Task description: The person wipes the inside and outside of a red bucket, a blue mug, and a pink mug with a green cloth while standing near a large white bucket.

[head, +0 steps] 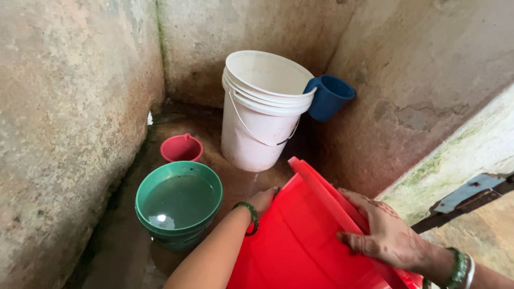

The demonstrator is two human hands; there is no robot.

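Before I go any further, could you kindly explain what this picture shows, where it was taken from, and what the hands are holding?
There is no machine here: a person works with two bare hands, and the single picture comes from a camera worn on that person's head, looking down. The left hand, with a green bangle at the wrist, grips the rim of a tilted red tub; a thin stream of water runs off the tub near that hand. The right hand lies flat on the tub's other edge, fingers spread. On the wet concrete floor, in a corner of stained walls, stand a green bucket filled with water, a small red mug, and stacked white buckets with a wire handle. A blue mug hangs by its handle on the white rim.
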